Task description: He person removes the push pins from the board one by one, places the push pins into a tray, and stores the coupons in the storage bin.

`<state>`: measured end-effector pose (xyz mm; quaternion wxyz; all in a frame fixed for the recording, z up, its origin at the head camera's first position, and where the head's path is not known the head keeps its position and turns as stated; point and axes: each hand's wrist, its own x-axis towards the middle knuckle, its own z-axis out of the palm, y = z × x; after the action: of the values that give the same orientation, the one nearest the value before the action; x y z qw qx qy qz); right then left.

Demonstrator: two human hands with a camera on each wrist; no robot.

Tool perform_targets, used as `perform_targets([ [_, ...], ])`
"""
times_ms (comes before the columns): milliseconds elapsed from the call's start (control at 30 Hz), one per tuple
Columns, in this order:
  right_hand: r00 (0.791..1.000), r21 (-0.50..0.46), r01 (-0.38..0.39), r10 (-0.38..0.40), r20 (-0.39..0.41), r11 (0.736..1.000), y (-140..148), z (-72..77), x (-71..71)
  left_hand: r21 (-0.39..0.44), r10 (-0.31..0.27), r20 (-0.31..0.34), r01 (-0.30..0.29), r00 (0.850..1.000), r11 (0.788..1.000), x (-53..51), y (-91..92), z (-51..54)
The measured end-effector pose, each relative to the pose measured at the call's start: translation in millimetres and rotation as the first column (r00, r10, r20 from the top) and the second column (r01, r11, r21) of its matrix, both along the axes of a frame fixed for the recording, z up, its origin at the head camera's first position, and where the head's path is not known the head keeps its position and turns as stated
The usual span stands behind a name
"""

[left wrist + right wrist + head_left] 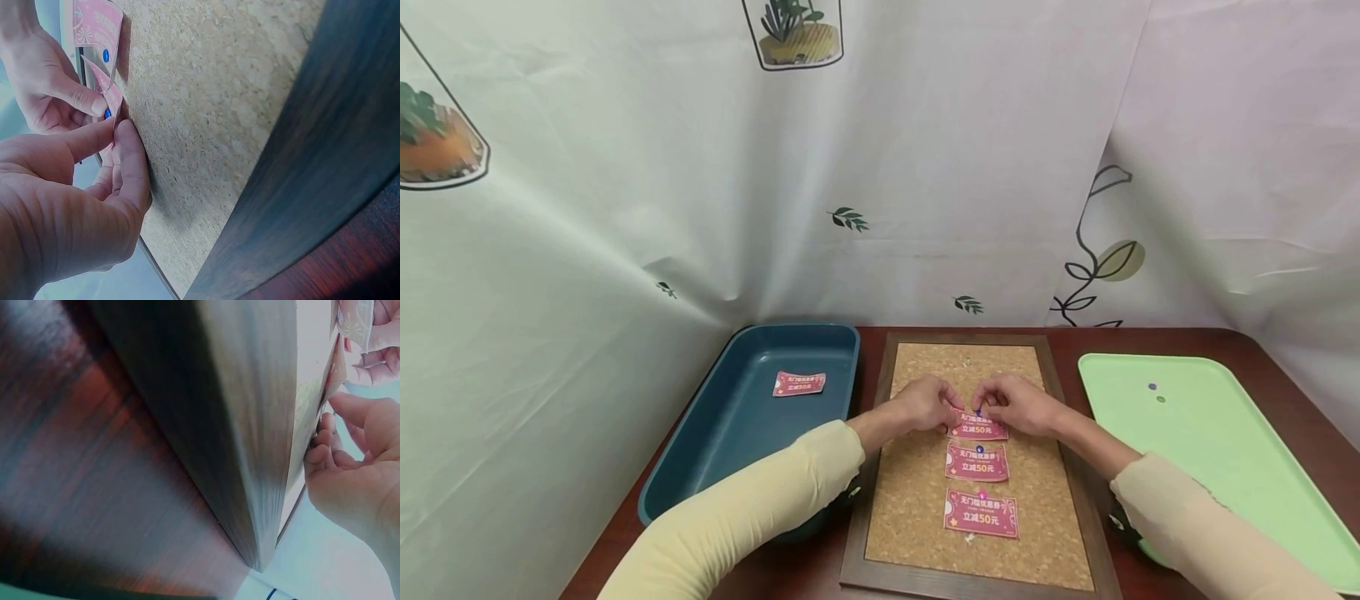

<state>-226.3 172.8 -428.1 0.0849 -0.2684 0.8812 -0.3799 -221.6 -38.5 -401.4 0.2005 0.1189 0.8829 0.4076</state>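
at far left, a blue tray (737, 433) is holding a loose coupon (800, 384), and your left sleeve (760, 483) is covering part of its near right rim. your left hand (923, 402) is pinching the left end of the top coupon (981, 428) between thumb and finger over the cork board (913, 508). below it, a middle coupon (976, 468) and a lowest coupon (981, 517) are lying pinned. your right hand (1018, 404) is pinching a blue pin (107, 114) at the top coupon's upper edge; your fingertips are partly blocking the head view. your right sleeve (1195, 517) is crossing the green tray (1217, 450), where a purple pin (1152, 387) is lying.
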Motion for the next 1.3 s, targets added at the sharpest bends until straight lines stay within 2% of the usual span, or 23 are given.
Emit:
perform_targets([
  [233, 1.0, 0.011, 0.018, -0.017, -0.011, 1.0, -1.9, -0.6, 0.3, 0.008, 0.0, 0.001, 0.0, 1.0, 1.0, -0.3, -0.4, -0.3],
  [467, 0.999, 0.035, 0.0, 0.001, -0.037, 0.999, -2.0, -0.1, 0.3, 0.036, 0.007, 0.019, -0.008, 1.0, 0.999, -0.8, -0.7, -1.1],
  [733, 1.0, 0.005, -0.026, 0.026, 0.012, 1.0, 2.8, -0.5, -2.0, 0.039, 0.011, 0.023, -0.012, 1.0, 0.999, -1.6, -1.0, -1.5],
  [1033, 0.998, -0.027, 0.0, 0.002, 0.057, 1.0, 2.0, -0.7, -3.2, 0.039, 0.012, 0.03, -0.013, 0.999, 0.999, -1.5, -0.8, -2.6],
  [1300, 0.999, 0.058, 0.049, -0.05, 0.007, 0.997, -3.0, 0.0, -4.3, 0.041, 0.013, 0.025, -0.014, 1.0, 0.999, -3.3, -0.9, -3.3],
])
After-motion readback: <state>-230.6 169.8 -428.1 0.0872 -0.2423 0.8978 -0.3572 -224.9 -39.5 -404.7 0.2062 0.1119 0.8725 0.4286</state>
